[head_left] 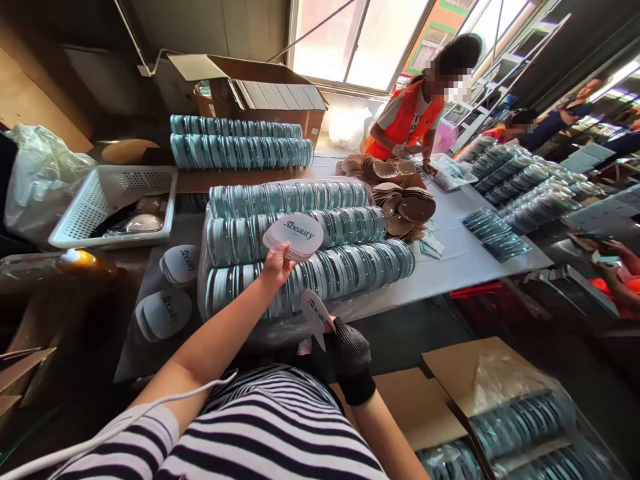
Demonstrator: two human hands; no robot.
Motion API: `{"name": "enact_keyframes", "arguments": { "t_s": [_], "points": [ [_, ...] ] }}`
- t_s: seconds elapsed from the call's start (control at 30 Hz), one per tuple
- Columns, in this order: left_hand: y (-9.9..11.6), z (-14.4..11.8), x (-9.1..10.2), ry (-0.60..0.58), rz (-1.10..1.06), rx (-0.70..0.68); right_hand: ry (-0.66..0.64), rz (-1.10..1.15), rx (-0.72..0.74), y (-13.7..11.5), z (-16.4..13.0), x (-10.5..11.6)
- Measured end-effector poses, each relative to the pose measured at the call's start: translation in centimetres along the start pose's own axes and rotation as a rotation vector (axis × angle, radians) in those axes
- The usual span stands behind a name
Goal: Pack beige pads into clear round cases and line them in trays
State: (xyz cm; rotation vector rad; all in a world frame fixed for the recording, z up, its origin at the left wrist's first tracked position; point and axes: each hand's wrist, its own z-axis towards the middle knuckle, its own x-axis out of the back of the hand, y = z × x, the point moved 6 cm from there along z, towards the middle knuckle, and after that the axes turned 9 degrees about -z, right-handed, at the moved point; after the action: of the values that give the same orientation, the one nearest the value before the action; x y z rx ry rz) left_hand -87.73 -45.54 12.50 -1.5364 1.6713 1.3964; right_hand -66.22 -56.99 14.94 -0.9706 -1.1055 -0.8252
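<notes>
My left hand (278, 268) is closed on a small stack of rounded white cards (294, 235), with "beauty" lettering facing up. It is raised over the rows of shiny teal-wrapped packs (320, 277) standing on edge on the table. Nearer my body, my right hand (353, 353), in a dark striped glove, pinches a single printed card (315, 313). That card looks bent or notched at its lower end. Two more piles of printed cards, an upper pile (179, 265) and a lower pile (165, 313), lie at the table's left end.
A white perforated basket (116, 239) sits at the left, an open carton (310, 120) at the back. Across the table, a co-worker in an orange vest (413, 123) handles items beside brown rounded pieces (400, 200). Open cartons with packs (520, 420) stand at lower right.
</notes>
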Motion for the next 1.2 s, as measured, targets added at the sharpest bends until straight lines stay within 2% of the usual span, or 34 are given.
{"name": "enact_keyframes", "arguments": {
  "t_s": [0.13, 0.2, 0.43, 0.63, 0.7, 0.8, 0.87, 0.9, 0.93, 0.97, 1.07, 1.1, 1.13, 1.2],
  "points": [
    [-0.1, -0.2, 0.2, -0.005, 0.028, -0.015, -0.213, -0.104, -0.027, -2.6, 4.2, -3.4],
    [-0.2, -0.3, 0.3, -0.004, 0.036, -0.032, -0.266, -0.125, -0.043, -3.1, 5.3, -4.4],
    [-0.3, -0.5, 0.1, -0.034, 0.042, -0.033, -0.173, -0.047, -0.016, -2.7, 4.1, -4.6],
    [-0.2, -0.9, 0.2, 0.002, 0.063, -0.028, -0.254, -0.084, -0.084, -3.7, 6.7, -7.2],
    [-0.3, -1.0, 0.3, 0.013, 0.057, -0.03, -0.336, 0.104, -0.114, -3.4, 6.6, -8.2],
    [-0.4, -0.9, 0.3, 0.007, 0.06, -0.076, -0.544, 0.539, -0.159, -2.9, 5.6, -9.5],
    [-0.4, -0.9, 0.2, -0.002, 0.077, -0.125, -0.687, 0.846, -0.146, -2.9, 5.3, -9.7],
    [-0.4, -0.9, 0.2, -0.006, 0.087, -0.146, -0.713, 0.944, -0.144, -2.8, 5.6, -9.3],
    [-0.4, -0.9, 0.1, -0.004, 0.097, -0.163, -0.679, 1.003, -0.162, -2.3, 6.3, -8.6],
    [-0.4, -1.0, 0.1, 0.0, 0.111, -0.173, -0.567, 1.009, -0.189, -1.4, 7.5, -7.5],
    [-0.2, -1.9, 0.1, -0.014, 0.173, -0.202, 0.026, 0.815, -0.241, 1.7, 11.6, -2.0],
    [0.0, -2.4, 0.1, -0.036, 0.207, -0.214, 0.162, 0.752, -0.227, 2.2, 12.6, -0.3],
    [0.2, -2.9, 0.2, -0.066, 0.25, -0.226, 0.223, 0.692, -0.193, 2.2, 13.3, 1.0],
    [0.5, -3.8, 0.6, -0.115, 0.342, -0.244, 0.241, 0.549, -0.095, 1.1, 14.2, 2.4]
  ]
}}
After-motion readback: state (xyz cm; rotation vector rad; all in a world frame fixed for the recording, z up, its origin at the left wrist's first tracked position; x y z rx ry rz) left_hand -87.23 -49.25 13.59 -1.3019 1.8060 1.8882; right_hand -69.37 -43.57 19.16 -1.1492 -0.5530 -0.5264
